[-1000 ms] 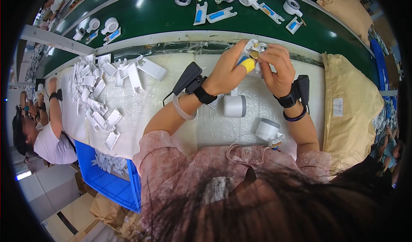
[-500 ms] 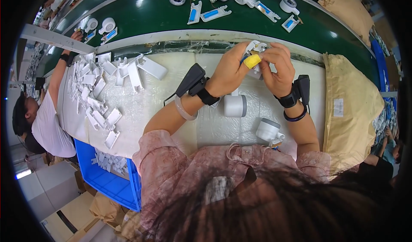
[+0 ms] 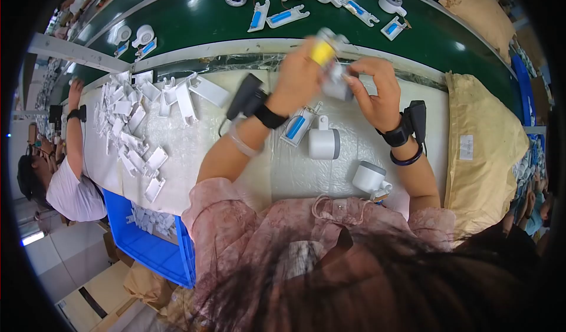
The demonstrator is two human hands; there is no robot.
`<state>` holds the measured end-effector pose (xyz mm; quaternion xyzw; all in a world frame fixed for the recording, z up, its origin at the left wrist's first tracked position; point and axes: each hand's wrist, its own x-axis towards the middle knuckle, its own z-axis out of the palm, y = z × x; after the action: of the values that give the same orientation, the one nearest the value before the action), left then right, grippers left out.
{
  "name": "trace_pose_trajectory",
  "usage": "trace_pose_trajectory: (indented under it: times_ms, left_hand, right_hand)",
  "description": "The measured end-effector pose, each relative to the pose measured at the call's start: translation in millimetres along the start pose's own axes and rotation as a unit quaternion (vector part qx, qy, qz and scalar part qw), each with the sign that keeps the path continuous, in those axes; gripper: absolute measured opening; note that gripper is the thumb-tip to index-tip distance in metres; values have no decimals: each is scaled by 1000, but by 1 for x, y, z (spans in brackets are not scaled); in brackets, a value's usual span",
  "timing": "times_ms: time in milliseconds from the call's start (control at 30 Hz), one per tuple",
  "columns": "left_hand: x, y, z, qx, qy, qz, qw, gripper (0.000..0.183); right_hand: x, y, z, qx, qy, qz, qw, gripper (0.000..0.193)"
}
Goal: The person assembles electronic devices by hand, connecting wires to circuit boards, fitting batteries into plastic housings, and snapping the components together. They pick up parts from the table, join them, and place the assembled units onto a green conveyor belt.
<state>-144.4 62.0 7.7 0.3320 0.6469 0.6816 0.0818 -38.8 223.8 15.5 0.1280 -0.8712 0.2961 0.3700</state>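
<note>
My left hand (image 3: 295, 70) is raised near the belt edge, closed on a white plastic handle piece (image 3: 331, 35) that motion smears. A yellow wrap (image 3: 322, 53) shows at its thumb. Just below hangs a round white-and-grey unit (image 3: 337, 86), also blurred. Bent thumb and forefinger of my right hand (image 3: 377, 90) pinch at that unit's right side; the exact contact is unclear. Beneath the hands, on the bench, lie a white tray piece with a blue cell (image 3: 297, 126), a white cylindrical unit (image 3: 322, 144) and another white unit (image 3: 369, 177), tilted.
White plastic covers (image 3: 132, 117) are heaped on the left of the bench. Beyond it, a green belt (image 3: 200, 28) carries several round units with blue-celled trays. A brown paper sack (image 3: 483, 149) stands right, a blue crate (image 3: 147, 243) lower left. A co-worker (image 3: 71, 173) reaches in at left.
My left hand has moved up and left with the white piece, uncovering the blue-celled tray on the bench. The right hand stays nearly in place. Belt items have shifted slightly left; the co-worker's arm has moved.
</note>
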Motion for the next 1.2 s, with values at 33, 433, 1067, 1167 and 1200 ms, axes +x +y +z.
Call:
trace_pose_trajectory:
  times_ms: [33, 433, 1067, 1167, 1200]
  left_hand:
    - [13, -10, -13, 4, 66, 62, 996, 22]
    - [93, -72, -183, 683, 325, 220, 616, 38]
    - [119, -113, -39, 412, -91, -65, 904, 45]
    - [99, -102, -12, 430, -105, 7, 897, 40]
    - [95, -99, -9, 403, -140, 42, 904, 35]
  right_hand:
    - [2, -2, -1, 0, 0, 0, 1000, 23]
    - [-1, 8, 5, 23, -57, 32, 998, 20]
    - [-8, 15, 10, 70, -109, 66, 989, 15]
    - [-11, 20, 8, 59, -104, 65, 991, 15]
    - [-11, 22, 7, 53, -96, 64, 992, 16]
